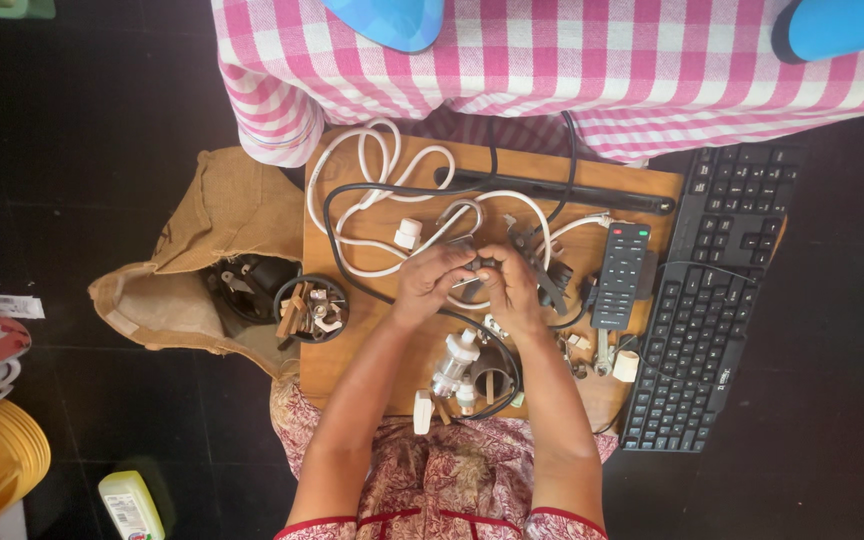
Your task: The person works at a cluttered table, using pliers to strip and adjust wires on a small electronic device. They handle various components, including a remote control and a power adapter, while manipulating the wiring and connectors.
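Over the middle of the wooden counter (642, 190), the left hand (430, 283) and right hand (512, 285) meet, both pinched closed on a small dark part (482, 264) held between their fingertips. White cable (372, 165) loops behind them, a black remote control (620, 274) lies just right, and a black keyboard (712, 310) sits beyond it.

- Dark, near-black floor (82, 100) all around.
- Low wooden board (352, 350) at centre as work surface.
- Pink-and-white checked cloth (572, 70) at twelve o'clock.
- Even, soft light.
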